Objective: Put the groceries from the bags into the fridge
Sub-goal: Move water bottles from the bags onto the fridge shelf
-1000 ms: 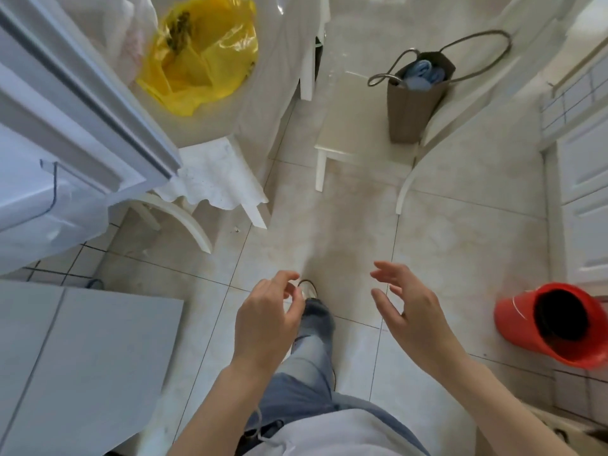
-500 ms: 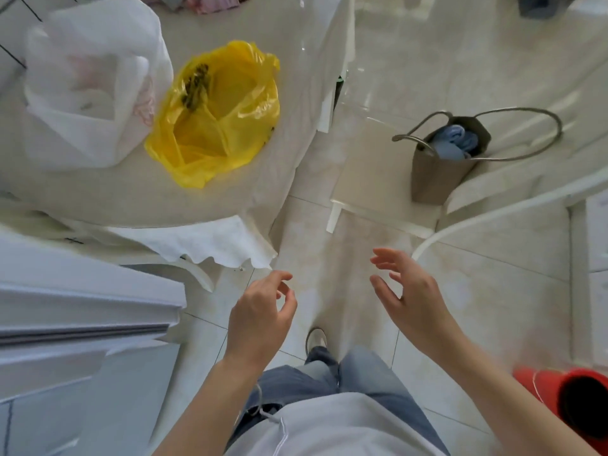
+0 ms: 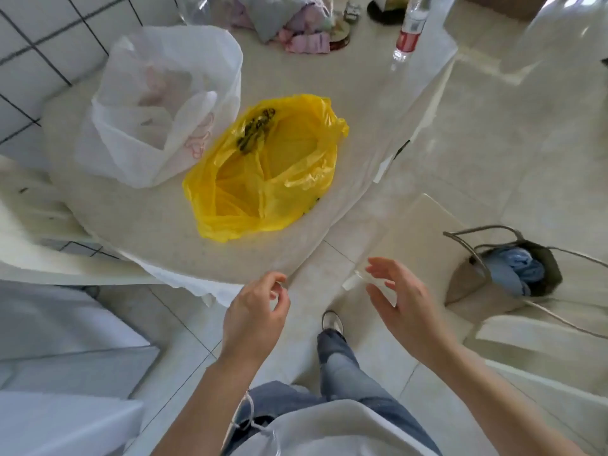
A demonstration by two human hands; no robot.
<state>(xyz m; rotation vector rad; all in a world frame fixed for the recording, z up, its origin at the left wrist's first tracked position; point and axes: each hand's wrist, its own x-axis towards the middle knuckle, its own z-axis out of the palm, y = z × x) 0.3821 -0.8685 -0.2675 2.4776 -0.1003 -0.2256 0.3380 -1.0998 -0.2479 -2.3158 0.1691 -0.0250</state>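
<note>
Both hands empty, fingers loosely curled; the yellow bag [image 3: 266, 169] lies on the table [image 3: 138, 222] ahead and left of them, mouth open, the left hand [image 3: 253, 319] nearer than the right hand [image 3: 406, 311].

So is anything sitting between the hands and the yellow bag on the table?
Nothing visible. The left hand and right hand, both empty, hover off the table's near edge; only bare tabletop lies before the yellow bag. The white bag sits beside it, further left.
</note>
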